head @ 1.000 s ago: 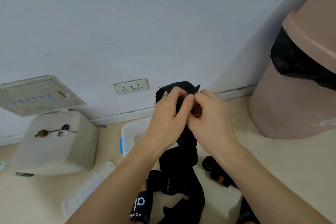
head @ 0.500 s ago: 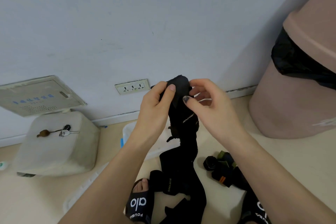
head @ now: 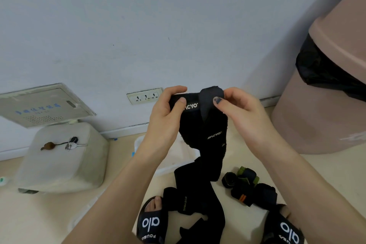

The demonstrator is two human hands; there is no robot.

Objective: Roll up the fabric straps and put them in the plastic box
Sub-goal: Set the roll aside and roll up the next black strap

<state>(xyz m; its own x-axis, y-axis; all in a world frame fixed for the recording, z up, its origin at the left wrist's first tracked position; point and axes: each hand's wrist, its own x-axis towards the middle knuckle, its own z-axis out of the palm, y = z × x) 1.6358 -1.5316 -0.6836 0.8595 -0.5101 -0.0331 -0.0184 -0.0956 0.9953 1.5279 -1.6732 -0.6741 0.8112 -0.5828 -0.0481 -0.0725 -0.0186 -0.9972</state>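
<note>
Both hands up: left hand pinches the black strap, right hand pinches its folded end; box below, mostly hidden.

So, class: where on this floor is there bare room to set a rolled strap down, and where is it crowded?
Bare floor lies between the pink bin and the small strap pile; another patch lies in front of the grey block. It is crowded between the sandals, under the hanging black strap.
</note>
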